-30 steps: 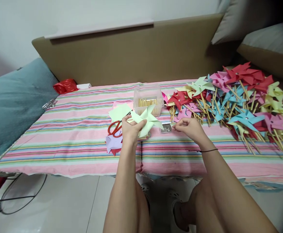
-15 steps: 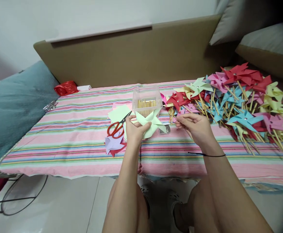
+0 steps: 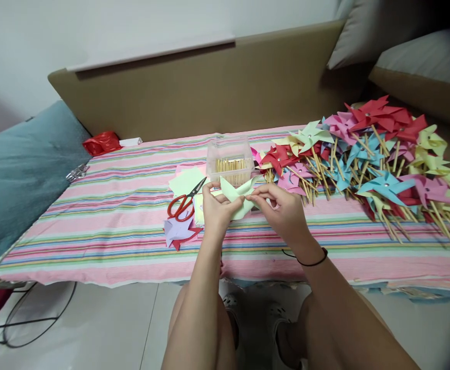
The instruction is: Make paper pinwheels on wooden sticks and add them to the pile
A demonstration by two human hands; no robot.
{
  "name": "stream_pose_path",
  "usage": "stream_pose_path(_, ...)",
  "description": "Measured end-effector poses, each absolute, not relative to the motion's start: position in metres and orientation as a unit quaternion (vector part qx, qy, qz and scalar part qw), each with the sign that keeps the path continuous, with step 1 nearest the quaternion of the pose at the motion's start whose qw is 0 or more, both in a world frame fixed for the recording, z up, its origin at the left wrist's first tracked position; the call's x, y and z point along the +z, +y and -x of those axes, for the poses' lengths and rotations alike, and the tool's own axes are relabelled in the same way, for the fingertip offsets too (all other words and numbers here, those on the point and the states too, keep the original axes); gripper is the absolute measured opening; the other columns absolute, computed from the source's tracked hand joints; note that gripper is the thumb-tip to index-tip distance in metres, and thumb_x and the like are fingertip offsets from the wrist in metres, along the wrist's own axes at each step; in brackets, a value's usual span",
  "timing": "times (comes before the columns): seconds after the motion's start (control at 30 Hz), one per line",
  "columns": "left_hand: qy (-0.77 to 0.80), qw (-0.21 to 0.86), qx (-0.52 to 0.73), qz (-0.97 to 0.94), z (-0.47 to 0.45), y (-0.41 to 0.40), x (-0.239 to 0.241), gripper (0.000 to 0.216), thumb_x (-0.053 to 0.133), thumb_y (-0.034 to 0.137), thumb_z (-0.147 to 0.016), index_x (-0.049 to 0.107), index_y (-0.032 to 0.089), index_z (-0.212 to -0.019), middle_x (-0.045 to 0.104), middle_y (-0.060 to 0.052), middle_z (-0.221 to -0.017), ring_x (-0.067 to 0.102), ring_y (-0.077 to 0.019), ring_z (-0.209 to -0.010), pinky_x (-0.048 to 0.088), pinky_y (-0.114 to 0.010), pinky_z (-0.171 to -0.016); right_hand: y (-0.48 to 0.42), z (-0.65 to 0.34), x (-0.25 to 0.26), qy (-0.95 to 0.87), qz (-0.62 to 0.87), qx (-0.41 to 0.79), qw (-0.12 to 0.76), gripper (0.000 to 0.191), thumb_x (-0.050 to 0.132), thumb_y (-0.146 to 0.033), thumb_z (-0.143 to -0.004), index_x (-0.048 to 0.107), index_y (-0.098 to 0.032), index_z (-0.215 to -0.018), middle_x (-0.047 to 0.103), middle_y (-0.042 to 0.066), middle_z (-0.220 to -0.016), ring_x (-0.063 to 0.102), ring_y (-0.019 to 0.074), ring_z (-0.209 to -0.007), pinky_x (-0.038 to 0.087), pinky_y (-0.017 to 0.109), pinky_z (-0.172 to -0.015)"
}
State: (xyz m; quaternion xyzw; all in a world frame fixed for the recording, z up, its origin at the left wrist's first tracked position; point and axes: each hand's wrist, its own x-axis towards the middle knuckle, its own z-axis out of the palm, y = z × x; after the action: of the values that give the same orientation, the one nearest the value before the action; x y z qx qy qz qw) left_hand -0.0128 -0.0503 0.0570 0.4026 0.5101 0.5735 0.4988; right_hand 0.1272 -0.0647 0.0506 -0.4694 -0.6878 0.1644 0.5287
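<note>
A pale green paper pinwheel [image 3: 229, 190] is pinched between the thumb and fingers of my left hand [image 3: 217, 208]. My right hand [image 3: 282, 210] is closed in a pinch, its fingertips touching the pinwheel near its middle. Whatever is between those fingertips is too small to make out. Just behind the pinwheel stands a clear plastic box [image 3: 230, 149] containing many short wooden sticks [image 3: 230, 165]. Left of my left hand, red-handled scissors [image 3: 184, 202] lie over green paper sheets [image 3: 187, 181]. Below them rests a lilac paper pinwheel [image 3: 176, 230] on red paper.
Finished pinwheels on sticks [image 3: 387, 187] in many colours heap up at the right. A striped cloth [image 3: 105, 231] covers the seat. At the left are a red plastic bag [image 3: 102, 143], a white object [image 3: 130, 142] and a blue cushion [image 3: 32, 180].
My right hand has moved left, from beside the pinwheel heap to the green pinwheel, and its fingertips now meet the paper. My left hand keeps its hold. The view has shifted slightly.
</note>
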Motion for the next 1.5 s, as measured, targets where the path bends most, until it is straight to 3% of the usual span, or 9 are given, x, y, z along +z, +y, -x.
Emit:
stream_pose_path(0.27, 0.496, 0.526, 0.589, -0.362, 0.014, -0.049, 0.056, 0.071, 0.084, 0.020, -0.046, 0.038, 0.023, -0.099, 0.071, -0.003, -0.074, 0.071, -0.0209, -0.066, 0.056, -0.033, -0.065, -0.067, -0.124, 0.051, -0.695, 0.476, 0.130, 0.522, 0.005, 0.060, -0.021, -0.087, 0.062, -0.022, -0.083, 0.073, 0.000, -0.072, 0.070, 0.0176, -0.069, 0.049, 0.028, -0.059)
stream_pose_path(0.67, 0.511, 0.515, 0.569, -0.387, 0.017, -0.049, 0.053, 0.067, 0.079, 0.018, -0.053, 0.036, 0.023, -0.105, 0.071, -0.002, -0.070, 0.068, -0.0197, -0.057, 0.054, -0.031, -0.057, -0.069, -0.118, 0.055, -0.708, 0.480, 0.096, 0.509, 0.008, 0.059, -0.023, -0.088, 0.063, -0.022, -0.081, 0.072, 0.002, -0.071, 0.066, 0.0174, -0.064, 0.047, 0.029, -0.058)
stream_pose_path(0.9, 0.509, 0.510, 0.583, -0.375, 0.016, -0.049, 0.053, 0.064, 0.077, 0.016, -0.054, 0.036, 0.023, -0.103, 0.071, -0.002, -0.073, 0.069, -0.0200, -0.060, 0.055, -0.032, -0.060, -0.065, -0.123, 0.049, -0.637, 0.472, 0.208, 0.573, 0.007, 0.064, -0.025, -0.084, 0.070, -0.023, -0.081, 0.072, 0.002, -0.079, 0.066, 0.0176, -0.072, 0.050, 0.030, -0.064)
stream_pose_path(1.13, 0.499, 0.486, 0.585, -0.416, 0.015, -0.050, 0.051, 0.062, 0.076, 0.018, -0.057, 0.034, 0.024, -0.103, 0.071, -0.002, -0.072, 0.069, -0.0198, -0.060, 0.053, -0.027, -0.055, -0.059, -0.132, 0.044, -0.608, 0.477, 0.255, 0.582, 0.004, 0.070, -0.024, -0.078, 0.073, -0.022, -0.079, 0.067, 0.001, -0.074, 0.050, 0.0131, -0.058, 0.043, 0.029, -0.056)
stream_pose_path(1.27, 0.497, 0.463, 0.586, -0.442, 0.013, -0.051, 0.054, 0.060, 0.073, 0.016, -0.059, 0.032, 0.024, -0.102, 0.068, 0.001, -0.067, 0.067, -0.0169, -0.054, 0.050, -0.023, -0.052, -0.061, -0.128, 0.046, -0.653, 0.467, 0.199, 0.562, 0.008, 0.066, -0.019, -0.081, 0.073, -0.022, -0.079, 0.066, 0.000, -0.070, 0.053, 0.0147, -0.063, 0.045, 0.031, -0.062)
stream_pose_path(1.37, 0.488, 0.466, 0.590, -0.443, 0.012, -0.052, 0.055, 0.060, 0.073, 0.016, -0.059, 0.031, 0.025, -0.101, 0.068, 0.002, -0.066, 0.067, -0.0163, -0.054, 0.050, -0.023, -0.053, -0.060, -0.126, 0.046, -0.670, 0.451, 0.182, 0.561, 0.008, 0.067, -0.019, -0.081, 0.072, -0.023, -0.076, 0.067, 0.002, -0.078, 0.059, 0.0187, -0.078, 0.047, 0.035, -0.074)
stream_pose_path(1.5, 0.476, 0.481, 0.592, -0.437, 0.012, -0.051, 0.055, 0.062, 0.074, 0.018, -0.058, 0.031, 0.025, -0.102, 0.068, 0.003, -0.066, 0.068, -0.0171, -0.055, 0.051, -0.024, -0.054, -0.057, -0.125, 0.041, -0.649, 0.454, 0.191, 0.580, 0.004, 0.073, -0.021, -0.076, 0.074, -0.024, -0.074, 0.057, 0.002, -0.083, 0.057, 0.0206, -0.086, 0.047, 0.038, -0.079)
